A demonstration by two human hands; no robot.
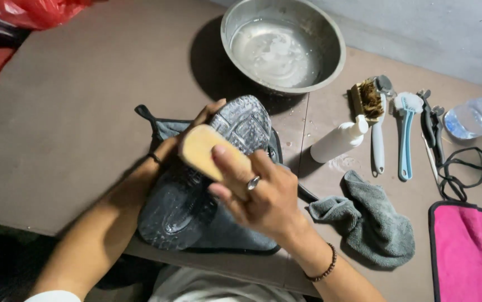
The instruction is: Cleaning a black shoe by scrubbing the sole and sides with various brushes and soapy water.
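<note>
My left hand (182,137) holds a dark shoe (207,173) turned sole-up over a grey mat (168,128); its fingers wrap the far side near the toe. My right hand (258,193), with a ring and a bead bracelet, grips a wooden-backed brush (204,148) pressed against the wet grey sole. The bristles are hidden under the brush.
A metal bowl (283,45) with a little water stands behind. To the right lie a white bottle (339,140), several brushes (389,120), a grey cloth (372,218), black laces (468,168), a clear plastic cup (473,117) and a pink mat (470,251). A red bag (36,11) sits far left.
</note>
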